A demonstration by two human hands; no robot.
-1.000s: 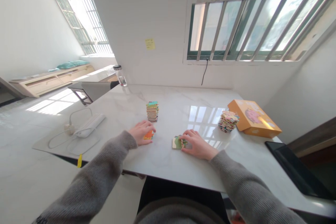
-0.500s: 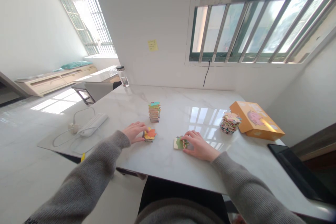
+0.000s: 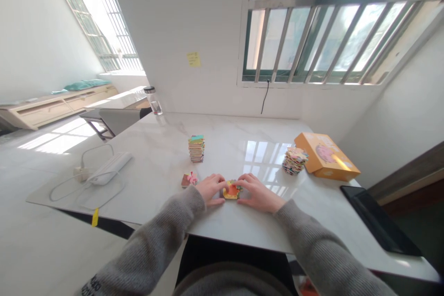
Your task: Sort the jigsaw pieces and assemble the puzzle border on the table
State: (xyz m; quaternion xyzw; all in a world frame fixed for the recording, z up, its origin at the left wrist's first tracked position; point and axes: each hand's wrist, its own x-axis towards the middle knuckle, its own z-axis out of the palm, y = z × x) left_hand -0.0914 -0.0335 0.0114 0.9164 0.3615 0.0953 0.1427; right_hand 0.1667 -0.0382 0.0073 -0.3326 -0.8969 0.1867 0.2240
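Left hand [image 3: 212, 189] and right hand [image 3: 259, 193] clamp opposite edges of 1 orange-and-yellow card [image 3: 231, 190], lying between them near the white table's [image 3: 225, 150] front edge. Just beside the left hand lies a pink-and-brown card [image 3: 189, 179]; farther back stand a left stack [image 3: 196, 149] and a right stack [image 3: 294, 161], the 2nd near an orange box [image 3: 326, 156].

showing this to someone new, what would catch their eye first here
Probably the bright orange box at the right of the white table, with a colourful stack beside it. Next, near the table's front edge, the left hand and right hand flank a small orange-and-yellow piece. The large barred window at upper right also stands out.
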